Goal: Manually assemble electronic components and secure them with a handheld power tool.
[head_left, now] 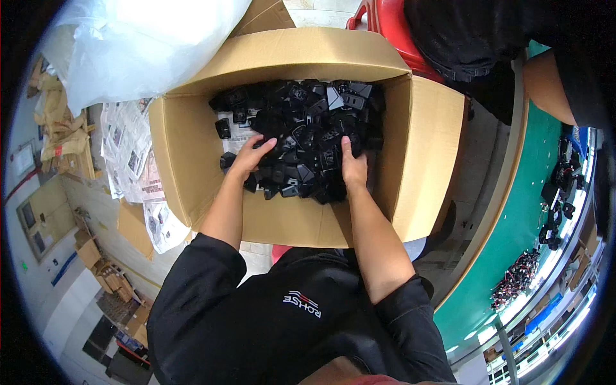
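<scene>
A heap of small black plastic parts (pixel 298 138), some with grey faces, lies in an open cardboard box (pixel 308 48) in front of me. Both my arms reach into it. My left hand (pixel 252 158) is at the heap's left side, thumb on top of the parts and the other fingers mostly hidden among them. At the right side my right hand (pixel 355 168) grips parts in the same way, its thumb up and its fingers out of sight beneath. Parts between the two hands are slightly blurred.
A translucent plastic bag (pixel 141 48) hangs over the box's far left corner. Newspaper sheets (pixel 131 154) lie left. At right stands a green-topped bench (pixel 484 276) with black parts and a small pile of components. A red stool (pixel 394 29) and another person's arm (pixel 548 86) are beyond.
</scene>
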The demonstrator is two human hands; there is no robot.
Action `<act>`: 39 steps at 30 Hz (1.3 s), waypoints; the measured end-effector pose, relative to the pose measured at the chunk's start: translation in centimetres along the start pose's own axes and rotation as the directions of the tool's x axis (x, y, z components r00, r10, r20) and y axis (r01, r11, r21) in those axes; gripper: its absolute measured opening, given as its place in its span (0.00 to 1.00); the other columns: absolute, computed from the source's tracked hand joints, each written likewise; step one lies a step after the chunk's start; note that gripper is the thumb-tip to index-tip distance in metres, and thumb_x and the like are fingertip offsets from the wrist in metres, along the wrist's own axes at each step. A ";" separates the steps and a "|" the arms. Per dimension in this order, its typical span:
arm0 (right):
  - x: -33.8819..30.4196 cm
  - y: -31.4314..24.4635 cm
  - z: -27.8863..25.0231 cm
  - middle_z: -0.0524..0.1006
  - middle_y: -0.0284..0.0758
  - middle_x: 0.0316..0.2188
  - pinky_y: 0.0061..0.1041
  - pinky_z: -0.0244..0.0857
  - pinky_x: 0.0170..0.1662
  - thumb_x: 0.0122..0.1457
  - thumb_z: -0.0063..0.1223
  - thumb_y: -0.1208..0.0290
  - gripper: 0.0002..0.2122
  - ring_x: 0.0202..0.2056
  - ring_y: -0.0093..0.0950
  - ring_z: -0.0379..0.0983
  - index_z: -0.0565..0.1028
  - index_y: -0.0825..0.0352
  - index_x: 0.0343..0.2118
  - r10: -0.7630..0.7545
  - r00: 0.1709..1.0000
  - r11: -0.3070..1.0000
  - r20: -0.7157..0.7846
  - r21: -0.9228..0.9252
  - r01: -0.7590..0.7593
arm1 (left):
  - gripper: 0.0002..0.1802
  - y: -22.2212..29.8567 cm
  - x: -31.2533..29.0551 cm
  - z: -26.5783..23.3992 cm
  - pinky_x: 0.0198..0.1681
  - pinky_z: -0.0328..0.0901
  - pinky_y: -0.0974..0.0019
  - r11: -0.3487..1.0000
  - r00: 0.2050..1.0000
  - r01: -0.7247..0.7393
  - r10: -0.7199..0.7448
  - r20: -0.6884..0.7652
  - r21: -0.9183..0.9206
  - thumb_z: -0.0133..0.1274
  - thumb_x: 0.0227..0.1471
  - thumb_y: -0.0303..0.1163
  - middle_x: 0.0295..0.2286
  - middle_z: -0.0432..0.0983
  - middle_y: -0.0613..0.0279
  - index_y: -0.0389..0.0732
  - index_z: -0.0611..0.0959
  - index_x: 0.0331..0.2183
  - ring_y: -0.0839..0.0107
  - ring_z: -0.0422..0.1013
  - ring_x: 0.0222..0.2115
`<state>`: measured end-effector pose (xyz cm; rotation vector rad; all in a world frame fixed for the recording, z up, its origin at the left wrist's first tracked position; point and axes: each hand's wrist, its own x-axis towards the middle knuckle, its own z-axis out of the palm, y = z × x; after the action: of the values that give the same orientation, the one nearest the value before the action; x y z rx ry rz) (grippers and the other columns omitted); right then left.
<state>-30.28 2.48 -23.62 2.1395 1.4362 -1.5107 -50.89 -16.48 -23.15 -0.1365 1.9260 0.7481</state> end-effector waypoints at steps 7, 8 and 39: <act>1.3 1.2 0.9 0.63 0.50 0.68 0.36 0.52 0.70 0.52 0.65 0.35 0.55 0.68 0.43 0.59 0.55 0.74 0.70 -0.080 0.974 0.977 0.214 0.210 0.034 | 0.40 -0.3 -0.1 1.0 0.49 0.72 0.49 0.952 0.927 0.178 -0.078 0.367 -0.248 0.65 0.54 0.54 0.55 0.73 0.62 0.56 0.71 0.64 0.63 0.73 0.52; 1.4 1.3 1.0 0.62 0.49 0.68 0.37 0.53 0.69 0.51 0.66 0.35 0.55 0.68 0.43 0.58 0.54 0.72 0.70 -0.058 0.973 0.969 0.222 0.249 0.001 | 0.42 -0.8 0.1 0.6 0.48 0.73 0.43 0.960 0.914 0.161 -0.056 0.403 -0.230 0.64 0.56 0.53 0.56 0.72 0.63 0.57 0.66 0.66 0.62 0.72 0.53; -2.2 0.5 2.1 0.71 0.42 0.60 0.51 0.78 0.43 0.60 0.64 0.48 0.38 0.58 0.42 0.71 0.62 0.58 0.69 -0.018 0.753 0.959 0.658 0.225 -0.173 | 0.39 2.5 -7.3 8.5 0.46 0.72 0.64 0.782 0.996 -0.065 0.016 -0.085 -0.619 0.68 0.55 0.44 0.47 0.77 0.56 0.42 0.70 0.62 0.70 0.75 0.43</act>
<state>-31.30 -0.42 -23.06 1.4722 0.9077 -2.2222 -41.86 -11.39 -18.26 -0.5394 1.6812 1.4132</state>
